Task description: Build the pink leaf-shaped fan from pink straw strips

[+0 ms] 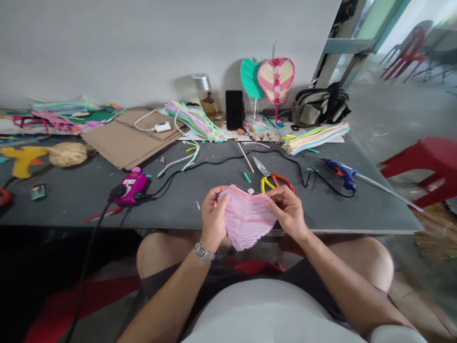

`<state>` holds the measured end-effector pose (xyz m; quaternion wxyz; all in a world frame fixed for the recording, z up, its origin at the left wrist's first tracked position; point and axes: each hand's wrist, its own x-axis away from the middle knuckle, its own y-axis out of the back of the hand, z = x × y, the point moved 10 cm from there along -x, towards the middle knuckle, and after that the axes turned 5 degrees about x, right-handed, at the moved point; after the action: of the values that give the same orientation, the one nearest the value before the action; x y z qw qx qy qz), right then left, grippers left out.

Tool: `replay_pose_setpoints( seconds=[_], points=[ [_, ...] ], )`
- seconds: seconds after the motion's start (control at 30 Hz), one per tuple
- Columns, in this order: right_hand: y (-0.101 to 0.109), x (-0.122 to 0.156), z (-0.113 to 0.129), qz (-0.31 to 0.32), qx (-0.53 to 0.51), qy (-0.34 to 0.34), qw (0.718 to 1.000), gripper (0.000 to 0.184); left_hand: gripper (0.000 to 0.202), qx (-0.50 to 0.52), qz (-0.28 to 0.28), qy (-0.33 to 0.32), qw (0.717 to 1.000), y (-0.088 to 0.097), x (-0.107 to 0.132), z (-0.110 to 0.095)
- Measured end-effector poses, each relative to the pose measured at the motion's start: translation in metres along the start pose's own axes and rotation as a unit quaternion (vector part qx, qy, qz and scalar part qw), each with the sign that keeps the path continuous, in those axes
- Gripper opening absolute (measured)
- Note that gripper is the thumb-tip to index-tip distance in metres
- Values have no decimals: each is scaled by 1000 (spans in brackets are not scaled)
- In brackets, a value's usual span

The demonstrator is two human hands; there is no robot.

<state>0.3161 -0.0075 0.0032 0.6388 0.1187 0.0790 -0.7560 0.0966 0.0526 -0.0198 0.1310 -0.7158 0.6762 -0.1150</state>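
My left hand [214,214] and my right hand [287,212] hold a pink heart-shaped piece of layered straws [246,224] by its two upper sides, above the table's front edge. A small pale bead [250,191] sits at its top notch. Just beyond my right hand lie scissors [273,182] with yellow and red handles, their blades pointing away from me. A metal wristwatch [204,251] circles my left wrist.
The grey table [321,214] holds a blue glue gun [341,172], a magenta device [130,186], black cables, cardboard [132,138] and bundles of coloured straws [316,138]. A pink heart fan [276,80], phone [234,109] and bag [319,107] stand behind. A red stool [424,164] stands right.
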Motion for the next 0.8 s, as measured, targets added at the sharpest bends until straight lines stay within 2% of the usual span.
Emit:
replay_pose_setpoints(
  seconds=[0.1, 0.27, 0.67, 0.8],
  points=[
    [-7, -2, 1, -14, -33, -10, 999, 20, 32, -10, 22, 8, 1000, -3, 0, -1],
    [-16, -4, 10, -24, -64, -18, 997, 25, 38, -52, 30, -28, 998, -2, 1, -9],
    [-6, 6, 11, -80, -11, 21, 996, 21, 31, -79, 65, -24, 994, -6, 2, -9],
    [-6, 9, 12, -86, 17, 23, 996, 22, 31, -66, 61, -7, 996, -7, 2, -7]
  ],
)
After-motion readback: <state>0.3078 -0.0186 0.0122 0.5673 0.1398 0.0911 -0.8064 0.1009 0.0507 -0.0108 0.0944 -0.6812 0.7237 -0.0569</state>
